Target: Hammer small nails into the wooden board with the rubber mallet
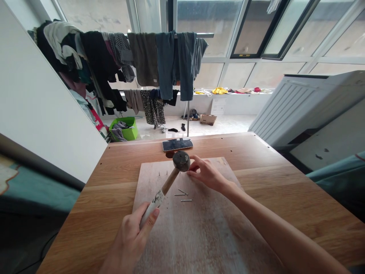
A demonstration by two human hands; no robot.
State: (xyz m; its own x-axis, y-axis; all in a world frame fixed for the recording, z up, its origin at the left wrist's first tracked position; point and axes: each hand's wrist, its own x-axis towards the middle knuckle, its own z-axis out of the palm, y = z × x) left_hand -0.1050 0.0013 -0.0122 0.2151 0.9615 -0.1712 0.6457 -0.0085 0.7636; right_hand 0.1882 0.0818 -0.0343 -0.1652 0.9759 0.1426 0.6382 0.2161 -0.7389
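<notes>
My left hand (132, 230) is wrapped round the pale, taped handle of a hammer (169, 182). Its dark round head is raised over the far part of a worn wooden board (171, 236). Beside the head, my right hand (207, 173) has its fingers curled in a pinch low over the board; the hammer partly covers the fingertips, and what they hold cannot be made out. Two thin nails (159, 173) stand upright in the board left of the hammer. Three loose nails (186, 200) lie flat between my hands.
The board rests on a wood-grain table (108, 198). A phone (177, 144) lies near the table's far edge. Beyond are a rack of hanging clothes (142, 57), a green basket (129, 129) and a cardboard box (208, 119). A white cabinet-like unit (296, 102) stands at right.
</notes>
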